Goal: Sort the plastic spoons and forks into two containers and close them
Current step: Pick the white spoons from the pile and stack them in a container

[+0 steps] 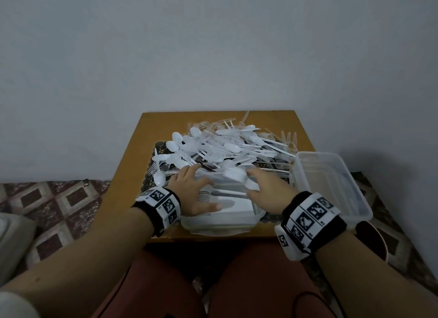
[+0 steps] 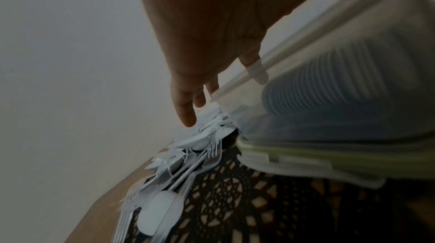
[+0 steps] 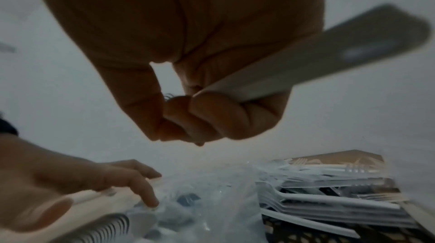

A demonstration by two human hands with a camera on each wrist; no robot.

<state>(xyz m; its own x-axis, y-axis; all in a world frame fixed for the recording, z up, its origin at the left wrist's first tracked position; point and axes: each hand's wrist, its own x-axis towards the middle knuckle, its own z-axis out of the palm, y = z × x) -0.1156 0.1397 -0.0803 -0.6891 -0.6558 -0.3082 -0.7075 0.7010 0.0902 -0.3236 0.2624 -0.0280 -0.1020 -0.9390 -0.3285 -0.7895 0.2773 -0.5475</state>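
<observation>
Mostly unsorted: cutlery pile (image 1: 225, 147) heaped on tabletop (image 1: 132, 175); near container (image 1: 222, 220) holds stacked spoons; right container (image 1: 331, 182) apparently empty, both unlidded; left hand (image 1: 192, 192) fingers spread; right hand (image 3: 200, 87) fingers curled around one handle.

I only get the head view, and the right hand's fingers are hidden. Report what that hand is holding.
Observer: In the right wrist view the right hand curls its fingers round the handle of a white utensil; its head is hidden.
Operator: Check the near container's side wall.
Observer: The left wrist view shows nested spoons through the clear container wall.
Operator: Say what's under it.
Observer: What looks like a lid with a yellow-green seal, on a black lace mat.
</observation>
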